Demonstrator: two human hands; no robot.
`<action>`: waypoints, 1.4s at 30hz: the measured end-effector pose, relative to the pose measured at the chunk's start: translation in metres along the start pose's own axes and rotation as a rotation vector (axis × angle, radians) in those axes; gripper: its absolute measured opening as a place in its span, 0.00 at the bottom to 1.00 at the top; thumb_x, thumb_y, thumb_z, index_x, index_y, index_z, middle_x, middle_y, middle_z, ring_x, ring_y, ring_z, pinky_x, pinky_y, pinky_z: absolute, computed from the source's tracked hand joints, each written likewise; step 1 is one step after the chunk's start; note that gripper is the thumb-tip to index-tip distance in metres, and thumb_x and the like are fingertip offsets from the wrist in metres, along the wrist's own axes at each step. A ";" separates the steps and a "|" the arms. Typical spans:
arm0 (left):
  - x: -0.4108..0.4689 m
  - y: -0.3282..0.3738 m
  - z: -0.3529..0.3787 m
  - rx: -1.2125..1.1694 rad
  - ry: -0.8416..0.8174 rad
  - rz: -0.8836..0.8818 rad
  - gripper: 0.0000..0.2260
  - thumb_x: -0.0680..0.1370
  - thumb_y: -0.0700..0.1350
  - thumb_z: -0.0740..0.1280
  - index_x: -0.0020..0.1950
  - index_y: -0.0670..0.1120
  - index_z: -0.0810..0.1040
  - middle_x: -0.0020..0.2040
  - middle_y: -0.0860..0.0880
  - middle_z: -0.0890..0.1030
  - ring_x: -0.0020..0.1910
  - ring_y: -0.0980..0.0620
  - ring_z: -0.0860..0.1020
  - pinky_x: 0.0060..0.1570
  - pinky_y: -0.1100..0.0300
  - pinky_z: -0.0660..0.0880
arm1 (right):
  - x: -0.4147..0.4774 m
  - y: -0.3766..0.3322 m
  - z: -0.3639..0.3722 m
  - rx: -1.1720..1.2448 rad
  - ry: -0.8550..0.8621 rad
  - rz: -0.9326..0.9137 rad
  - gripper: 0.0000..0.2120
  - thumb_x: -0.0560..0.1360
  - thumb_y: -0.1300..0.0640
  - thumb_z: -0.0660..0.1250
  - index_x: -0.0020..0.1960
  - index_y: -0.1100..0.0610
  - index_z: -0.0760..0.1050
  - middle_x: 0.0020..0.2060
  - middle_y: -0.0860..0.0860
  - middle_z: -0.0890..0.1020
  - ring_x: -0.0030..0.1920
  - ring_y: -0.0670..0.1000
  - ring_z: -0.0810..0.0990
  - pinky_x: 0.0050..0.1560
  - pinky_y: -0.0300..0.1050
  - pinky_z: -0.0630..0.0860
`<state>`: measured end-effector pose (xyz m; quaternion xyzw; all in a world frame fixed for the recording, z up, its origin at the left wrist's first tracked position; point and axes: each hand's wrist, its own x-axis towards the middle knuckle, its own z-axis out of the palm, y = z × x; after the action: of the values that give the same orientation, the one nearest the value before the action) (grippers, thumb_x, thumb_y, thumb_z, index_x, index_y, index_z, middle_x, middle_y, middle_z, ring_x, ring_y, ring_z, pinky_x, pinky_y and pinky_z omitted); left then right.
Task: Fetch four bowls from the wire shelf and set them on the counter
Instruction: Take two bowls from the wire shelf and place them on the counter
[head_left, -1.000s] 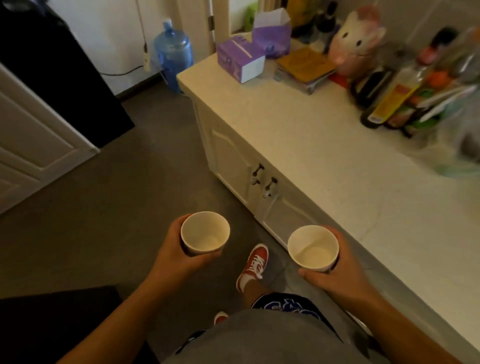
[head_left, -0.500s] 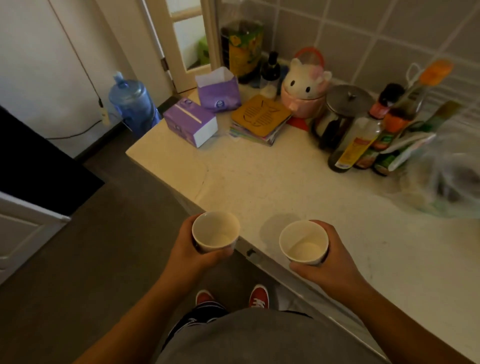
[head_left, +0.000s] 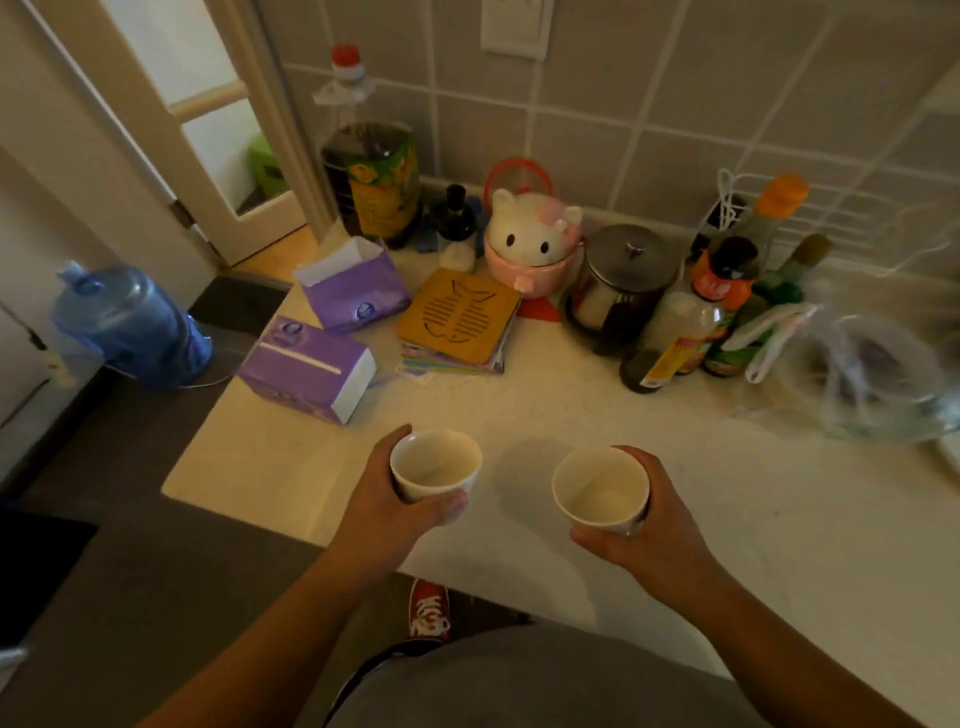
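I hold two small white bowls, both upright and empty, above the pale counter (head_left: 519, 415). My left hand (head_left: 384, 499) wraps around the left bowl (head_left: 435, 470) from its left side and underneath. The right bowl (head_left: 601, 491) sits in my right hand (head_left: 652, 525), fingers around its right side and base. Both bowls hover over the counter's front part; a shadow lies on the counter between them. The wire shelf is not in view.
Toward the back of the counter stand two purple tissue boxes (head_left: 309, 369), a stack of coasters (head_left: 460, 322), a cat-shaped pot (head_left: 530, 244), a steel canister (head_left: 621, 286), several sauce bottles (head_left: 691, 322) and a clear plastic bag (head_left: 872, 379). A blue water jug (head_left: 130, 327) stands on the floor at left.
I have turned and stepped up to the counter. Both hands with their bowls have moved from over the floor to over the counter's front part.
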<state>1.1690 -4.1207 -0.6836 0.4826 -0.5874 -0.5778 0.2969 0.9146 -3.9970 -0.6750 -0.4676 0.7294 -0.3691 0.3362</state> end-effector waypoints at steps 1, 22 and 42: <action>0.012 -0.001 -0.006 0.006 -0.021 0.004 0.35 0.62 0.51 0.82 0.65 0.55 0.70 0.58 0.54 0.78 0.54 0.60 0.78 0.43 0.69 0.77 | 0.003 -0.004 0.005 -0.004 0.024 0.011 0.37 0.59 0.50 0.81 0.60 0.38 0.63 0.56 0.33 0.71 0.56 0.28 0.71 0.47 0.27 0.69; 0.104 -0.032 0.036 0.342 -0.205 0.112 0.41 0.55 0.61 0.79 0.64 0.62 0.65 0.59 0.58 0.74 0.55 0.57 0.74 0.51 0.61 0.70 | -0.026 -0.002 0.006 0.008 0.354 0.271 0.41 0.53 0.37 0.77 0.63 0.41 0.67 0.54 0.35 0.76 0.52 0.36 0.77 0.37 0.26 0.74; 0.112 -0.031 0.047 0.493 -0.214 0.180 0.48 0.56 0.63 0.80 0.71 0.57 0.63 0.65 0.55 0.74 0.63 0.54 0.72 0.61 0.51 0.73 | -0.013 0.027 -0.012 -0.118 0.281 0.285 0.42 0.54 0.37 0.80 0.62 0.35 0.60 0.53 0.32 0.72 0.52 0.42 0.76 0.42 0.33 0.73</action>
<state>1.0935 -4.2002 -0.7441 0.4225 -0.7788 -0.4363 0.1571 0.8970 -3.9740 -0.6901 -0.3224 0.8483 -0.3360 0.2523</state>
